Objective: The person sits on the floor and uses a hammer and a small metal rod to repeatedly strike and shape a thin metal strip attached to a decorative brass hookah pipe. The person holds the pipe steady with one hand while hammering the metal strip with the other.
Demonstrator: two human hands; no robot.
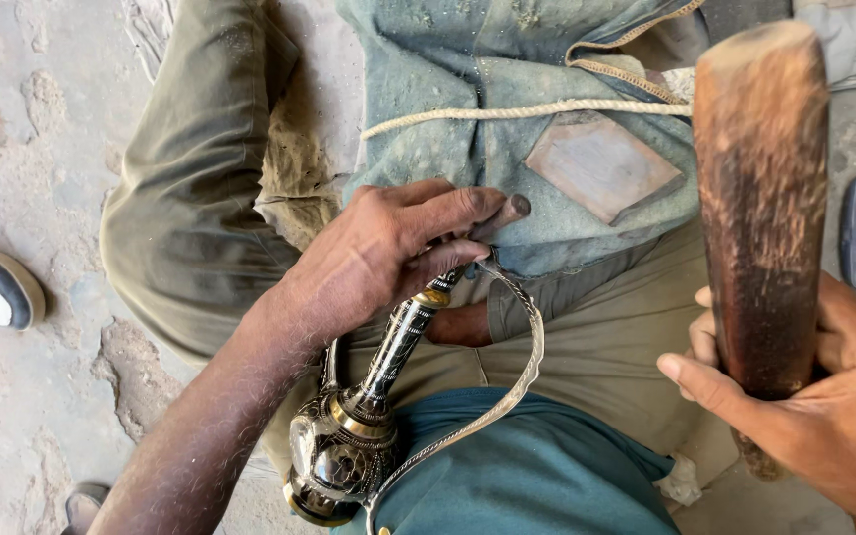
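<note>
Lower right, the right hand (804, 396) is wrapped around a wooden mallet (760, 198) held upright. At centre, the left hand (388, 253) clamps the neck of an ornate metal vessel (349, 446) lying across the lap, beside a punch (502, 213). A glancing blow could strike the fingers or dent the vessel; its contents are not visible.

The ornate black-and-brass metal vessel (359, 436) lies on the lap, left of the thick brown wooden mallet (760, 208); the flat grey stone slab (601, 163) sits farther away, between them.

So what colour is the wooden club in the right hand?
Dark brown, paler tan at its top end; wooden club, head view.
</note>
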